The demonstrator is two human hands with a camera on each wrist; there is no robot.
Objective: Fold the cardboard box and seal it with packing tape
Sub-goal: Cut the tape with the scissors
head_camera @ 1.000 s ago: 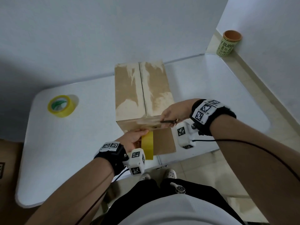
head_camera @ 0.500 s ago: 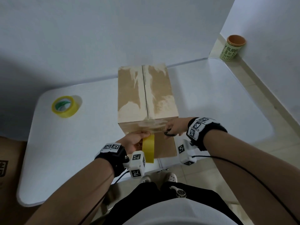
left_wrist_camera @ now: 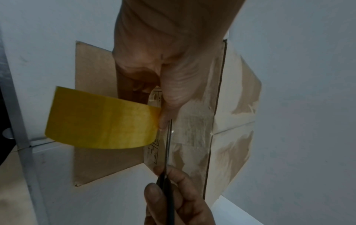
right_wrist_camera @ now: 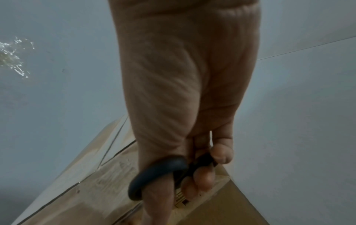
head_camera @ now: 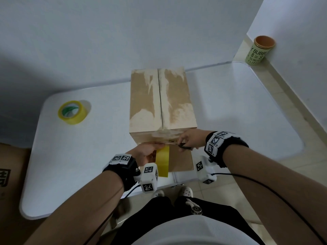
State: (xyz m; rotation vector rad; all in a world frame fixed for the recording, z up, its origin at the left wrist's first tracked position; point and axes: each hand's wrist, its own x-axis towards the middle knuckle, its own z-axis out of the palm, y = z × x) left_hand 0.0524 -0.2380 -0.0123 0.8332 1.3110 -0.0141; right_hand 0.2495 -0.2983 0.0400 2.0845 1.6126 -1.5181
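Observation:
A brown cardboard box (head_camera: 161,101) stands on the white table (head_camera: 85,156), top flaps closed and glossy with clear tape. One bottom flap (head_camera: 182,161) lies flat toward me. My left hand (head_camera: 146,151) grips a yellow tape roll (head_camera: 162,161) against the box's front face; the thumb (left_wrist_camera: 169,97) presses on the face. My right hand (head_camera: 190,139) holds black scissors (head_camera: 184,146), fingers through the handles (right_wrist_camera: 154,172). The blades (left_wrist_camera: 168,144) lie closed along the front face, their tip at the left thumb beside the tape roll (left_wrist_camera: 102,120).
A second yellow tape roll (head_camera: 72,112) lies on the table's left part. A green cup (head_camera: 260,49) stands on the floor by the right wall. Another cardboard box (head_camera: 10,183) sits left of the table. The wall runs just behind the box.
My right hand has dropped from the box's top front edge to its front face and pushed the scissors left until the blades reach my left thumb. The left hand stays put.

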